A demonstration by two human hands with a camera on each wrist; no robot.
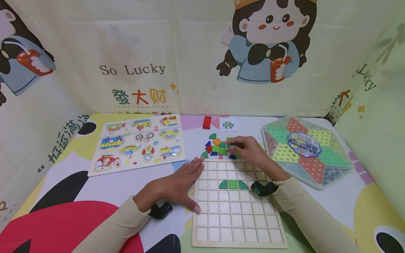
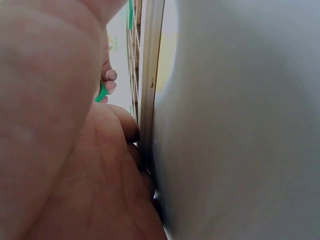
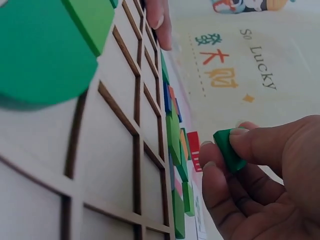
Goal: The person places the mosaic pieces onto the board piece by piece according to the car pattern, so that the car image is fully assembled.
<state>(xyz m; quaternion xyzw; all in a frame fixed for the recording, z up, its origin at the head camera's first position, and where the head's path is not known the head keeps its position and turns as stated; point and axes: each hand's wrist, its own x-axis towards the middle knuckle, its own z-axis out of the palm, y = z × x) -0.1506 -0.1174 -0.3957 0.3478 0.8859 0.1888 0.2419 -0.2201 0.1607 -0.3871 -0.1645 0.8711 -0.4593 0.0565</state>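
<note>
Of the two hands, the left hand lies with its fingers extended along the left edge of the wooden grid board, fingertips near the far left corner and thumb touching the same edge lower down; it grips nothing. Just past the far edge of the grid board, the right hand pinches a dark green piece between thumb and fingers, holding it raised above the loose pieces. Part of that piece is hidden by the thumb, so its full outline cannot be told.

Those loose pieces, in green, blue, red and orange, lie in a cluster close beyond the far edge of the grid board, some overlapping. On the grid board, in its third row from the far edge, a light green square sits between two darker green quarter-circles, touching both.

Farther beyond the grid board stand out a red block and, to its right, a small card printed with a green car on a grid. Left of the grid board is a vehicle puzzle; right of it, a hexagonal game board. All rest on the bench.
</note>
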